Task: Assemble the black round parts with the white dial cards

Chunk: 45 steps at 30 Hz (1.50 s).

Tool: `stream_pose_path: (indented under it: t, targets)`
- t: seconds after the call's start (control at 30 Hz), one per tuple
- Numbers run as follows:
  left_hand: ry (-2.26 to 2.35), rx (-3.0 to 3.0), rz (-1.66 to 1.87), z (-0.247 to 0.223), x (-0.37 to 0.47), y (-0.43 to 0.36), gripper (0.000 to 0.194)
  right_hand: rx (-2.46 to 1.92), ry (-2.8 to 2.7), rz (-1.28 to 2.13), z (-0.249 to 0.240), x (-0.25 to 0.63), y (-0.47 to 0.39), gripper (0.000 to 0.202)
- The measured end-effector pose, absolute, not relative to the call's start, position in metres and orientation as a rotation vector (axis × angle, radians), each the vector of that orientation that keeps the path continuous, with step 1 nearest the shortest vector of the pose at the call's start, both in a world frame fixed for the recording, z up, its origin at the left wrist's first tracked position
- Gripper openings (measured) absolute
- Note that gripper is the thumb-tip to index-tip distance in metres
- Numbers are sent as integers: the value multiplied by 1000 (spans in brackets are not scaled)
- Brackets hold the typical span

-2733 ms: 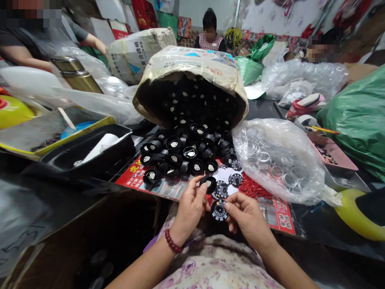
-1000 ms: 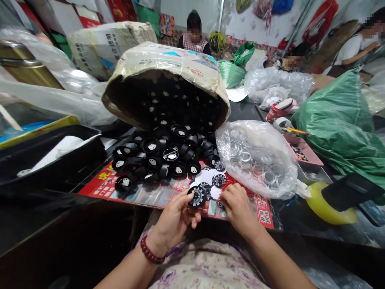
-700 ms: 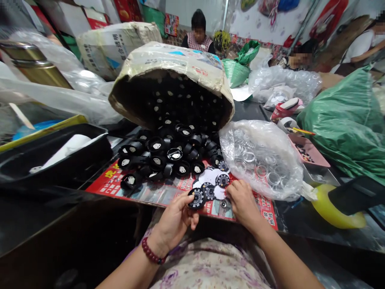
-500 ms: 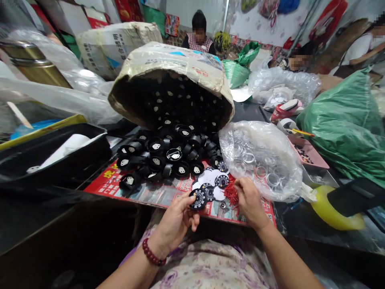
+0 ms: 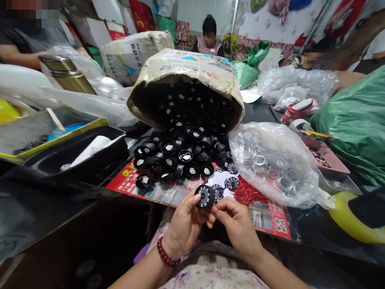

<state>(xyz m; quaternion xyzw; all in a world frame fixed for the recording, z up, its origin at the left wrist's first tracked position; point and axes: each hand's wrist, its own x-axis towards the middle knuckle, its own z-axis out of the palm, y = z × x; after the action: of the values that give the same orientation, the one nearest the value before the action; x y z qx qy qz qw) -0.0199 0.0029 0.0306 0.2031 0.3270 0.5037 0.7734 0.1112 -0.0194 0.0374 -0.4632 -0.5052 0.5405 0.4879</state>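
My left hand [image 5: 186,218] grips a small round black case with a printed dial face [image 5: 205,196], tilted toward me at the table's front edge. Close beside it, my right hand [image 5: 237,224] has thumb and forefinger pinched together near the left fingertips; whatever is between them is too small to make out. Just behind the hands lie printed black dials [image 5: 232,183] and white discs [image 5: 221,176]. A heap of thin red slivers [image 5: 252,193] rests to their right. Many black round cases [image 5: 169,162] spill out of a big sack [image 5: 192,60] onto the table.
Right of the sack lies a clear plastic bag of rings [image 5: 276,160]. Farther right are a pink tray [image 5: 327,154], a yellow tape roll [image 5: 345,218] and a green sack [image 5: 355,124]. A black bin [image 5: 75,160] and a gold flask [image 5: 67,74] stand left. Other people sit behind.
My right hand has left the red slivers and come left, beside my left hand. The left hand still holds the black case. The view has turned slightly left.
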Motion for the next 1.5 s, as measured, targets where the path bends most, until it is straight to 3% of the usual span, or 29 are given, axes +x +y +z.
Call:
stream_pose_path:
  t: [0.13,0.33,0.73,0.87,1.0,1.5]
  targets:
    - [838,504,1065,27,-19,4,15,-1305,-1556,831,39,123,-15,13]
    - [837,613,958,21,-16,-1,42,-1273,-1883,579,33,122,-7,15]
    - [865,676,944,14,-12,-3,38,-1347,-1690,738,32,119,-6,8]
    - [859,694,937,14,-12,-1,36,-1355,-1390,1050,25,118,-5,28]
    - [861,713,940,12,-12,-1,34,-1276,-1250,1249,20,117,-6,28]
    - [960,681,932,11,-6,5,33,-1352,-1236,1118,11,111,-3,14]
